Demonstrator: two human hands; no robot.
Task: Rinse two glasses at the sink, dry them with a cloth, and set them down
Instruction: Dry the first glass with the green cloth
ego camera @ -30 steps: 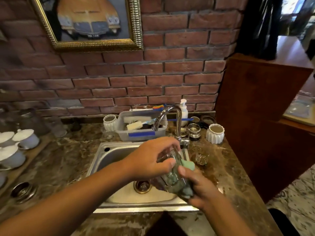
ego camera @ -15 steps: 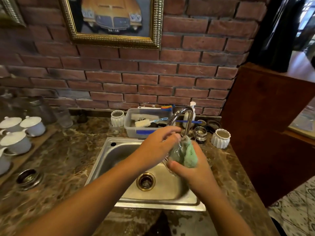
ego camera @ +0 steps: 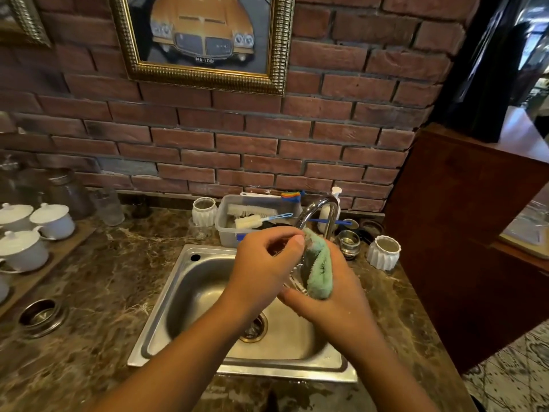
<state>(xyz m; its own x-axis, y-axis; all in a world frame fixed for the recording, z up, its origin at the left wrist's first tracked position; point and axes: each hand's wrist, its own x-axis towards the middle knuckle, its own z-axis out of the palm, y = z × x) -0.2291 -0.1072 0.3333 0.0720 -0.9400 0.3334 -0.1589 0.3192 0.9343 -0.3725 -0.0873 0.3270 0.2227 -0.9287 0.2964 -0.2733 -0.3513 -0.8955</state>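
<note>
Our left hand [ego camera: 261,263] grips the clear drinking glass [ego camera: 294,281]; our right hand [ego camera: 335,298] beside it clasps a green terry cloth [ego camera: 319,272] against it. Drying, we judge; next, rotate it.

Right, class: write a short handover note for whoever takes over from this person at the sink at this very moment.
Left hand: grips the glass over the sink.
Right hand: holds the green cloth against that glass.
Done: this glass is apparently rinsed; drying is under way.
Left: finish drying, set it down, then the second glass, which I cannot pick out here.
</note>
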